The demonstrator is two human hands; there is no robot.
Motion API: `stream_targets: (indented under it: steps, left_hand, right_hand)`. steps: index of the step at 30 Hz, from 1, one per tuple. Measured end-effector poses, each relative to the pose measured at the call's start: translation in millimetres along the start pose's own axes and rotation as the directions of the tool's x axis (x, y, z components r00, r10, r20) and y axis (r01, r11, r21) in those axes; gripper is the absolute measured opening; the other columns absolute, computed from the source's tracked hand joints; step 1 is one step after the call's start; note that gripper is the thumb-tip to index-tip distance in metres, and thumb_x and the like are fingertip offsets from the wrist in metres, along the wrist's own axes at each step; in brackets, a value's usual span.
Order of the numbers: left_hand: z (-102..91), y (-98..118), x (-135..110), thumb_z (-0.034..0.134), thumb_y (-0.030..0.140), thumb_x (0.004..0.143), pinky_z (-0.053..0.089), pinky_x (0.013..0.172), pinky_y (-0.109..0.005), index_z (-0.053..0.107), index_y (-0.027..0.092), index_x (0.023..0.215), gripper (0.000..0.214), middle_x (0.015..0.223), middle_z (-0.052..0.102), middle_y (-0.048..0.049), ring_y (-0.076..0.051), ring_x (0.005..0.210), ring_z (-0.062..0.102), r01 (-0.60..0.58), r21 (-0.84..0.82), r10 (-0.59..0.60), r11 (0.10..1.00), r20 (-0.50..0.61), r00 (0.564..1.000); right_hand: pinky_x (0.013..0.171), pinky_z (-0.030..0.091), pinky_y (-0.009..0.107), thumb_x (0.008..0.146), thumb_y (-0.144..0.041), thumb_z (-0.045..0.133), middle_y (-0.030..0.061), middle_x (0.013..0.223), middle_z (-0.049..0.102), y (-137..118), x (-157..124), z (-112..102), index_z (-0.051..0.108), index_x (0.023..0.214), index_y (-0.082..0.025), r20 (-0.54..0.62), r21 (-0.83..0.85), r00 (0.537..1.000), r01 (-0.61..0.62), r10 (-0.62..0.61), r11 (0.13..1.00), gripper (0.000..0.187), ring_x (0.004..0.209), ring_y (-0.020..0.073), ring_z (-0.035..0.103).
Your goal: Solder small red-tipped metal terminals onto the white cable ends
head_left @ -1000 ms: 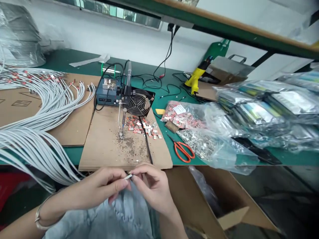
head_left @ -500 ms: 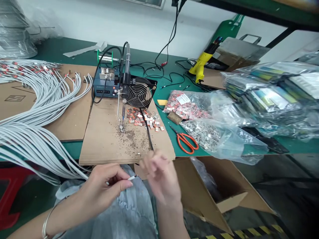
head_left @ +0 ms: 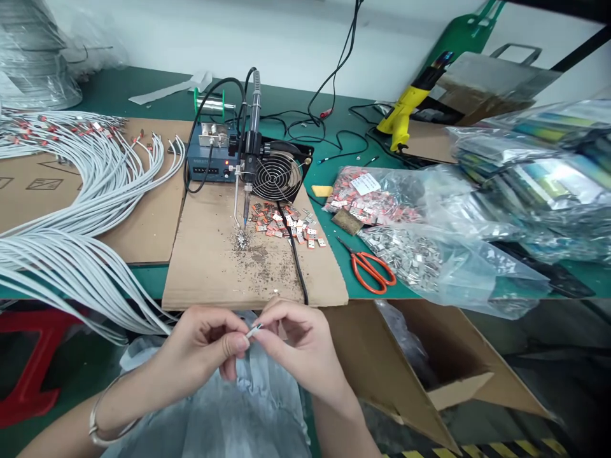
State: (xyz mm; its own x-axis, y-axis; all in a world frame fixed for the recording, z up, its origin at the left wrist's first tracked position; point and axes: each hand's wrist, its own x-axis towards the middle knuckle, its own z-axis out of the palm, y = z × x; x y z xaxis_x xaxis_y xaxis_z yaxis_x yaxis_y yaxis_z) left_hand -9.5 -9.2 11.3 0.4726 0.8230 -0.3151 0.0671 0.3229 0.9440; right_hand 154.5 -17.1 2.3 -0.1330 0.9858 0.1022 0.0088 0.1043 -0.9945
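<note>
Below the bench edge my left hand [head_left: 205, 346] pinches the end of a thin grey cable [head_left: 252, 331] between thumb and fingers. My right hand [head_left: 300, 346] meets it from the right, fingertips closed on the cable's bare tip. Both hands hover over grey fabric on my lap. Straight ahead on a cardboard sheet [head_left: 210, 267] stands a soldering iron [head_left: 249, 191] in its holder, with solder crumbs under the tip and a scatter of small red connector parts [head_left: 286, 226] beside it.
A blue soldering station [head_left: 206, 162] and a black fan [head_left: 277, 178] stand behind the cardboard. Grey cable bundles [head_left: 81, 191] spread at left. Orange scissors [head_left: 370, 270], bags of parts [head_left: 420, 254] and a yellow tool [head_left: 401, 121] lie right. An open carton [head_left: 429, 369] sits below.
My right hand pulled away from the cable end half a second ago and has come back to pinch its tip. The view has dipped and shifted slightly.
</note>
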Motion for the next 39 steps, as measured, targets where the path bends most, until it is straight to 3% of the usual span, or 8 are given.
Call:
stream_targets:
  steps: [7,10,11,16,24,28,33,39]
  left_hand:
    - [-3.5,-8,-4,0.062,0.037,0.079,0.039,0.043,-0.018,0.063,0.014,0.070,0.025,0.051,0.055,0.0022,-0.009,0.042,0.054,-0.035,0.041,0.034,0.999,0.013,0.999]
    - [-8.6,-11,-4,0.068,0.043,0.073,0.038,0.038,-0.017,0.062,0.014,0.075,0.029,0.054,0.056,0.0027,-0.008,0.038,0.053,0.053,-0.115,-0.048,0.992,0.039,0.998]
    - [-10.5,-12,-3,0.069,0.045,0.071,0.038,0.036,-0.018,0.062,0.014,0.079,0.033,0.055,0.057,0.0027,-0.008,0.036,0.053,0.069,-0.162,-0.062,0.984,0.045,0.997]
    - [-16.2,-15,-2,0.069,0.049,0.069,0.037,0.034,-0.018,0.063,0.015,0.087,0.039,0.056,0.059,0.0023,-0.008,0.033,0.051,0.090,-0.211,-0.083,0.973,0.044,0.996]
    - [-13.3,-6,-6,0.063,0.047,0.075,0.022,0.034,-0.016,0.063,0.014,0.079,0.034,0.052,0.045,0.0061,-0.002,0.034,0.033,0.020,-0.080,-0.021,0.997,-0.008,1.000]
    - [-9.9,-3,-5,0.062,0.045,0.076,0.018,0.034,-0.016,0.057,0.014,0.070,0.032,0.053,0.042,0.0069,-0.002,0.038,0.026,0.025,-0.083,-0.026,0.996,-0.015,1.000]
    - [-6.4,-1,-6,0.060,0.040,0.079,0.021,0.034,-0.015,0.063,0.015,0.089,0.028,0.054,0.044,0.0068,-0.003,0.037,0.032,0.054,-0.091,-0.055,0.994,-0.004,0.998]
    - [-6.1,1,-9,0.059,0.039,0.080,0.020,0.032,-0.016,0.067,0.012,0.093,0.031,0.050,0.042,0.0070,-0.003,0.034,0.032,0.045,-0.087,-0.045,0.995,0.000,0.999]
  right_hand:
    - [0.055,0.043,0.026,0.082,-0.026,0.057,0.0019,0.064,0.064,-4,-5,-47,0.066,0.070,-0.021,-0.190,-0.256,0.975,0.065,-0.116,0.964,0.015,0.059,0.0156,0.057]
    - [0.060,0.041,0.030,0.081,-0.035,0.057,0.0045,0.074,0.063,-3,-2,-116,0.064,0.085,-0.020,-0.523,-0.704,0.805,-0.222,-0.280,0.675,0.016,0.062,0.0187,0.056]
    - [0.058,0.039,0.031,0.081,-0.037,0.056,0.0047,0.073,0.062,-2,0,-139,0.063,0.087,-0.020,-0.459,-0.816,0.862,-0.313,-0.215,0.485,0.019,0.059,0.0190,0.055]
    - [0.051,0.037,0.030,0.079,-0.042,0.058,0.0061,0.065,0.057,5,15,-194,0.057,0.081,-0.020,-0.294,-0.918,0.955,-0.272,-0.035,0.287,0.022,0.057,0.0212,0.055]
    - [0.050,0.032,0.031,0.083,-0.034,0.050,0.0005,0.051,0.048,-3,30,-174,0.043,0.055,-0.024,-0.177,-0.955,0.979,-0.196,0.103,0.222,0.030,0.047,0.0149,0.046]
    - [0.057,0.042,0.030,0.077,-0.026,0.053,0.0044,0.071,0.061,-8,4,-136,0.049,0.090,-0.021,-0.204,-0.892,0.967,-0.119,-0.153,0.436,0.015,0.059,0.0188,0.058]
    - [0.051,0.041,0.030,0.062,-0.031,0.065,0.0014,0.069,0.052,-18,-27,-62,0.041,0.085,-0.022,0.350,-0.795,0.930,0.359,-0.113,0.490,0.034,0.058,0.0195,0.050]
    - [0.060,0.042,0.033,0.077,-0.015,0.051,-0.0016,0.062,0.052,-20,-31,-38,0.040,0.100,-0.020,0.473,-0.771,0.881,0.400,0.025,0.496,0.027,0.059,0.0193,0.051]
